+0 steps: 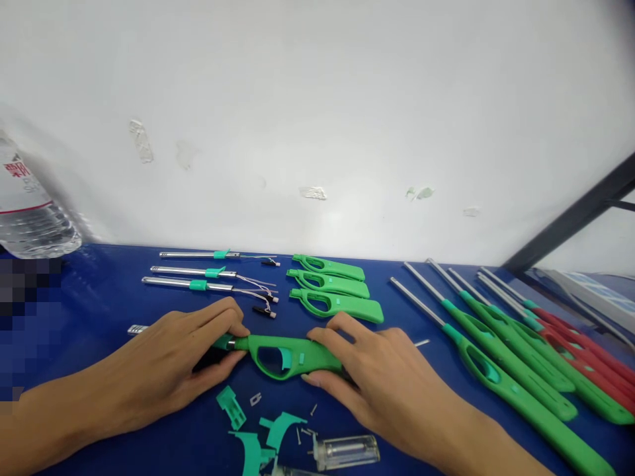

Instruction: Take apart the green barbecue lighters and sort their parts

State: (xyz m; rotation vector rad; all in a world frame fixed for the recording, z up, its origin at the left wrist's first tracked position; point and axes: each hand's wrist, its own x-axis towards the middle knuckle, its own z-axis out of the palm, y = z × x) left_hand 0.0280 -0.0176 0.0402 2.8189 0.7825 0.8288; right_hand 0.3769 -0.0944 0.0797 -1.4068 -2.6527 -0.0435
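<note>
A green long-necked lighter (pixel 310 357) lies sideways in front of me, with a teal trigger inside its loop. My left hand (pixel 191 350) is closed around the neck end, where the metal tube joins the body. The tube's tip sticks out past my knuckles; its middle is hidden. My right hand (pixel 374 370) pinches the green handle between thumb and fingers and covers its rear end. Just below lie teal trigger pieces (pixel 285 428), a teal button part (pixel 231 407), a small metal clip (pixel 255 399), several screws (pixel 305 432) and a clear fuel tank (pixel 347 452).
Three metal tubes with wires (pixel 193 271) lie at the back left of the blue table (pixel 124 443). Green handle shells (pixel 342 305) are lined up beside them. Whole green lighters (pixel 520 396) and red lighters (pixel 575 350) lie right. A water bottle (pixel 34 218) stands left, near the white wall (pixel 317 99).
</note>
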